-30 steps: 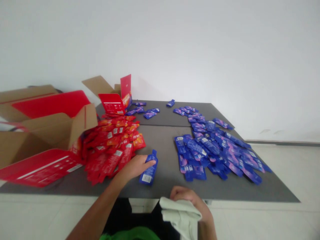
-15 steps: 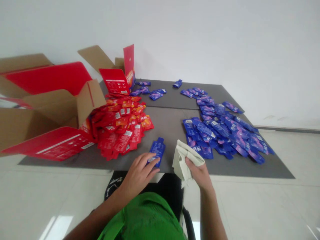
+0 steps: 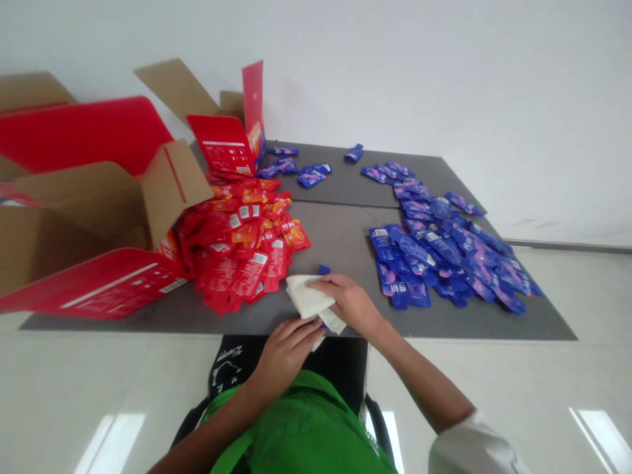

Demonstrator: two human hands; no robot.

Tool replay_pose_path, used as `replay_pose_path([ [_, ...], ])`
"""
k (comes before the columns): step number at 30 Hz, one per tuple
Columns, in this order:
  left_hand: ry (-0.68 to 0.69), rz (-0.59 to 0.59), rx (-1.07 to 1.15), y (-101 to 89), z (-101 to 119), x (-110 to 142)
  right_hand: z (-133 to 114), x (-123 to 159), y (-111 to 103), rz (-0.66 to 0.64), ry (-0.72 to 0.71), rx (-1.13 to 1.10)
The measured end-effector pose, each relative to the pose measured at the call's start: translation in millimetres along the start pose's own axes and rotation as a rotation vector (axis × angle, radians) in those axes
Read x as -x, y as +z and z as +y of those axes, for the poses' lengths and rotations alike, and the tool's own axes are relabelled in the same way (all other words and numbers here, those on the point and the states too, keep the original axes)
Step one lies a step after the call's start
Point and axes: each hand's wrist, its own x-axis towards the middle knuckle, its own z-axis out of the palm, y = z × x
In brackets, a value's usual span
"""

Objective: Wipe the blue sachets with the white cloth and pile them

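At the near edge of the grey table lies one blue pouch, almost wholly covered by a pale cloth. My right hand presses that cloth down onto the pouch, fingers closed on the fabric. My left hand pinches the pouch's near end at the table edge, under the cloth's lower corner. Only the pouch's far tip and a sliver near my left fingers show.
A heap of red pouches spills from an open cardboard box on the left. A second open red box stands behind it. Several blue pouches are spread over the right of the table, a few more at the back.
My right hand has carried the cloth leftward and laid it over the single blue pouch. My left hand stays on the pouch's near end. The camera has tilted further down.
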Motion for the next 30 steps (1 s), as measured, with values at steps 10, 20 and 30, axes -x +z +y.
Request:
replay_pose_path([
  [10, -0.011, 0.052, 0.0, 2.4, -3.4, 3.9, -25.3, 21.9, -9.6, -0.021, -0.09, -0.039],
  [20, -0.036, 0.053, 0.064, -6.9, 0.7, -4.0, 11.3, -4.9, -24.9, 0.114, 0.113, 0.044],
  [30, -0.034, 0.05, 0.086, -2.5, -3.8, -1.6, 1.7, -5.4, -12.3, -0.061, 0.078, 0.05],
])
